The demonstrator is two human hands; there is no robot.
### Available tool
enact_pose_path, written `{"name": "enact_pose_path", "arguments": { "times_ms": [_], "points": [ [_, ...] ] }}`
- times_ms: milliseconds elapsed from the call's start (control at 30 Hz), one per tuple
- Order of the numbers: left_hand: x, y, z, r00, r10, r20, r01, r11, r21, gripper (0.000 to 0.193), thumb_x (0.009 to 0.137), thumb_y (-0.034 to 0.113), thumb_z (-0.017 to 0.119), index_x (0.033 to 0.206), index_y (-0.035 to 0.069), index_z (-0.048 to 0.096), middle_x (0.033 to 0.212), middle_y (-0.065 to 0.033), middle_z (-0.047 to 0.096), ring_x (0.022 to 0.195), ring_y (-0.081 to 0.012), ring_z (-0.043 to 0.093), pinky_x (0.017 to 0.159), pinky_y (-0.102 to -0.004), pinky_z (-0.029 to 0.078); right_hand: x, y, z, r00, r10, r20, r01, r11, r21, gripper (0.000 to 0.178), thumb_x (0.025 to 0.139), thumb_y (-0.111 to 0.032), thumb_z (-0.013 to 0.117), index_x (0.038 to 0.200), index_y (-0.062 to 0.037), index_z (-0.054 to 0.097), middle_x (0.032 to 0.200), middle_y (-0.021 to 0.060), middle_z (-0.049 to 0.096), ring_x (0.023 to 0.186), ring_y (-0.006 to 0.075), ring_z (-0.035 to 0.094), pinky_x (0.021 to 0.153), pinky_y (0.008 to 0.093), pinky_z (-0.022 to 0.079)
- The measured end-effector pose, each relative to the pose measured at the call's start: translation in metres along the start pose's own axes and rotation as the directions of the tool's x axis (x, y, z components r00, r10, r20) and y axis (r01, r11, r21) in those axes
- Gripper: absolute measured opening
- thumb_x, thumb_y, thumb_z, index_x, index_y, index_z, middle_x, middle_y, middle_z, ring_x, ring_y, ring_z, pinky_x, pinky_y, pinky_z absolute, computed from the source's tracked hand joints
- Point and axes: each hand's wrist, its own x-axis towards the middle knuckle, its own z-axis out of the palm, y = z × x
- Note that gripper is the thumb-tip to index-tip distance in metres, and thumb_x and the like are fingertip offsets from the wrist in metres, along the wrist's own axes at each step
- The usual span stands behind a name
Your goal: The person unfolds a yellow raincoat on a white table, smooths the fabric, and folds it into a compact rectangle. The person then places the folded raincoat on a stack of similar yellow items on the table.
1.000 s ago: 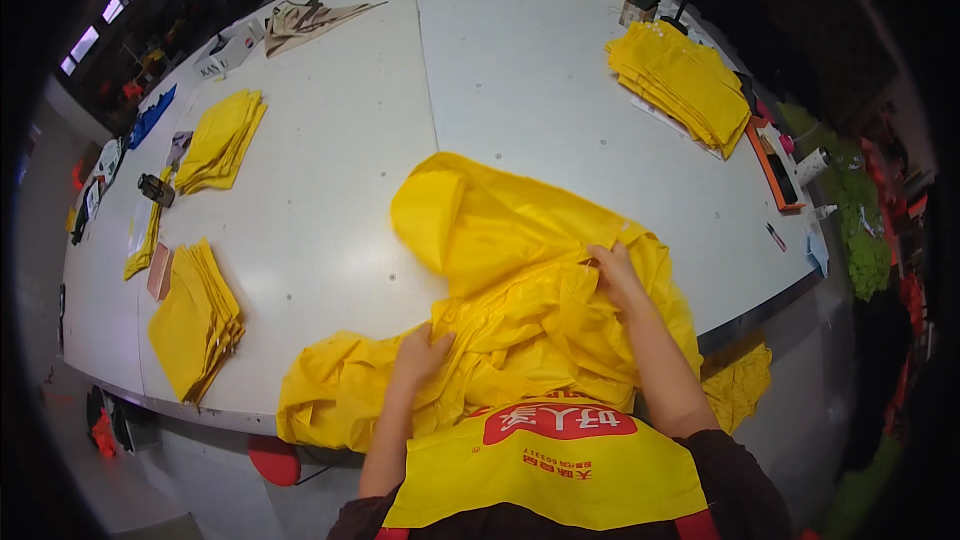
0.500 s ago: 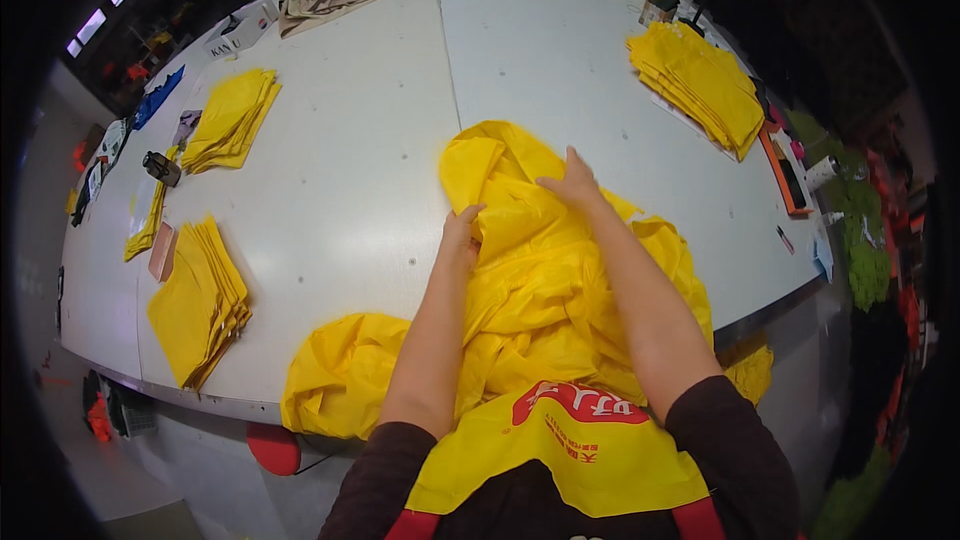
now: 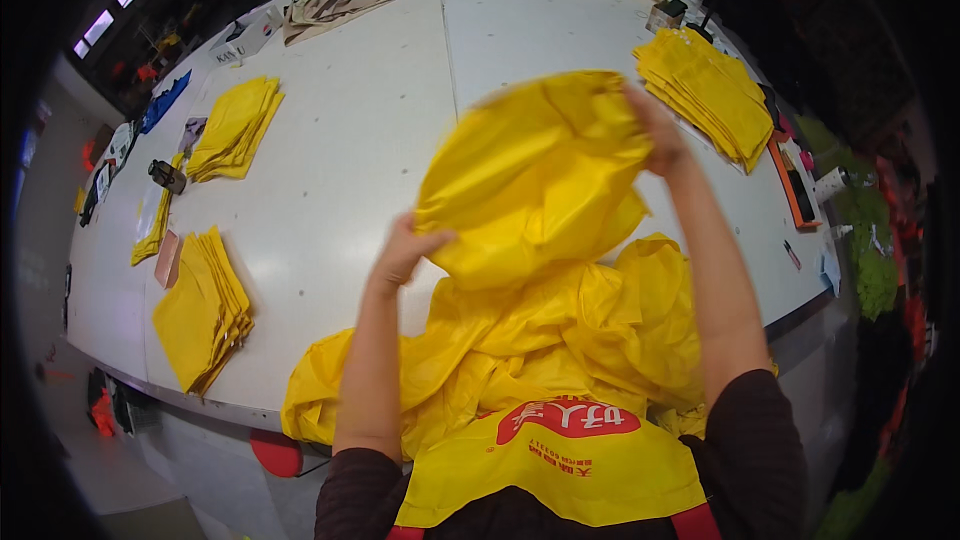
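Table [image 3: 340, 160] brightly lit; soft pale sheen on its left half. Windows [image 3: 95, 32] beyond the table's far-left corner glow violet-white against dim surroundings; area beyond its far-right side near black. Right hand [image 3: 656, 130] and yellow cloth [image 3: 530, 180], above the table, motion-blurred. Table edges bowed (fisheye bend, strongest toward the rim); black vignette fills the corners.

On table [image 3: 350, 170] | cloth heap [image 3: 540, 330]: near edge | folded stacks [image 3: 705, 95]: left, right

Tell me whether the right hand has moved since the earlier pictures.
Yes. The right hand has moved up and rightward in the picture, toward the yellow stack at right.
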Motion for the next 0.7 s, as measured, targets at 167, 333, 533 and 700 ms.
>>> {"name": "enact_pose_path", "arguments": {
  "times_ms": [167, 333, 533, 700],
  "points": [
    [-0.011, -0.017, -0.065, 0.599, 0.599, -0.531, -0.203, 0.756, 0.622, 0.023, 0.083, 0.01, 0.057, 0.104, 0.001, 0.055, 0.091, -0.0052, 0.057, 0.084, -0.0198, 0.055, 0.076, -0.0296, 0.047, -0.105, -0.012, 0.082, 0.758, 0.371, 0.537, 0.409, 0.372, -0.833, 0.023, 0.087, -0.029, 0.055, 0.087, -0.0093, 0.065, 0.07, 0.0105, 0.061, 0.063, 0.0189, 0.06, 0.056, 0.0314, 0.046],
    [-0.094, -0.061, 0.019, 0.899, -0.144, -0.413, -0.204, 0.697, -0.687, 0.042, 0.093, 0.031, 0.037, 0.126, 0.004, 0.039, 0.126, -0.0147, 0.045, 0.116, -0.0279, 0.045, 0.091, -0.0395, 0.044, -0.185, 0.086, 0.079, 0.737, 0.172, 0.654, 0.633, 0.161, -0.757, 0.023, 0.083, -0.033, 0.057, 0.086, -0.0122, 0.066, 0.068, 0.0068, 0.057, 0.075, 0.0194, 0.058, 0.078, 0.0341, 0.043],
    [-0.19, -0.087, 0.138, 0.92, -0.375, -0.117, 0.126, 0.564, -0.816, 0.048, 0.091, 0.039, 0.041, 0.124, 0.004, 0.042, 0.123, -0.016, 0.049, 0.11, -0.0293, 0.051, 0.083, -0.0411, 0.049, -0.224, 0.152, 0.056, 0.751, 0.435, 0.497, 0.511, 0.094, -0.854, 0.024, 0.081, -0.031, 0.06, 0.091, -0.0096, 0.066, 0.082, 0.0075, 0.059, 0.082, 0.0239, 0.056, 0.093, 0.0393, 0.032],
    [-0.204, -0.106, 0.132, 0.87, -0.486, -0.084, 0.423, 0.823, -0.379, 0.041, 0.086, 0.025, 0.055, 0.12, 0.006, 0.043, 0.102, -0.0137, 0.061, 0.082, -0.0245, 0.064, 0.059, -0.0284, 0.053, -0.197, 0.104, 0.1, 0.982, 0.006, 0.19, 0.166, 0.458, -0.873, 0.024, 0.081, -0.026, 0.058, 0.092, -0.0052, 0.063, 0.086, 0.0124, 0.061, 0.081, 0.0262, 0.06, 0.079, 0.0388, 0.044]
  ]
}}
